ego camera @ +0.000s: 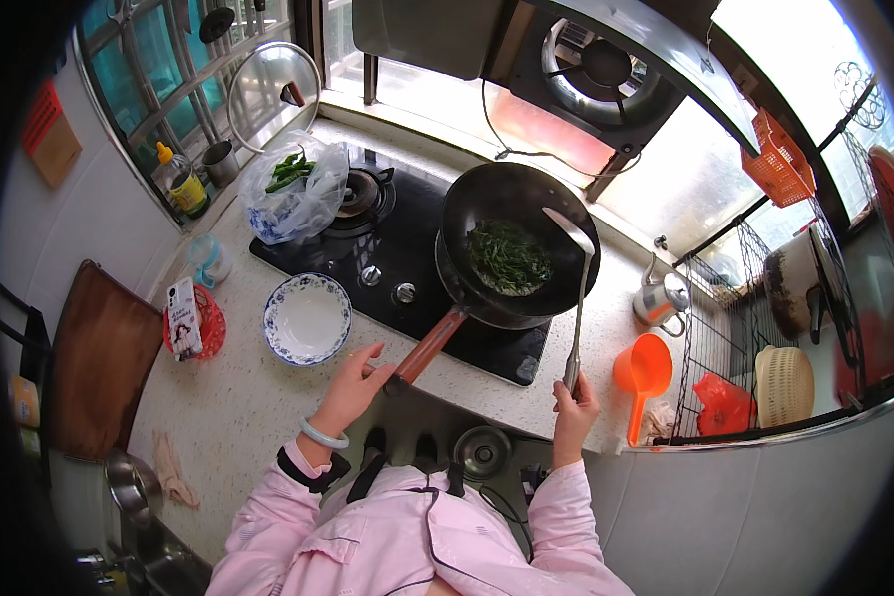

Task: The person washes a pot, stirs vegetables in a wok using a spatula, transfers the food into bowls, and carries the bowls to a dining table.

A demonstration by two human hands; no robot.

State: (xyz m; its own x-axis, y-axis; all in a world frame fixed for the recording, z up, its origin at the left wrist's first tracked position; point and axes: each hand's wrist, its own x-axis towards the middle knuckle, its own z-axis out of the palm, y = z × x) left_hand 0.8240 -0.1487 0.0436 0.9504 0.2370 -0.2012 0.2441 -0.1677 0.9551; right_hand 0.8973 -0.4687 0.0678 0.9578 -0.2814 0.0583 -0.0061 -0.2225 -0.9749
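Note:
My right hand (577, 410) grips the handle of a metal wok spatula (581, 298), whose blade is over the right inner side of a dark wok (521, 182). Chopped leafy greens (508, 257) lie in the bottom of the wok, which sits on the right burner of a black glass gas hob (350, 261). By the end of the wok's wooden handle (432, 346) is my left hand (350, 391), fingers apart and not wrapped around it; whether the thumb touches the handle I cannot tell. A blue-patterned white bowl (308, 319) stands left of that hand.
Green peppers (290, 175) fill a plastic bag (320, 205) by the left burner. A phone (184, 316) rests on a red basket (210, 324). To the right are a metal pot with a spout (659, 298), an orange ladle (644, 365) and a wire rack (704, 357). A glass lid (268, 93) leans behind.

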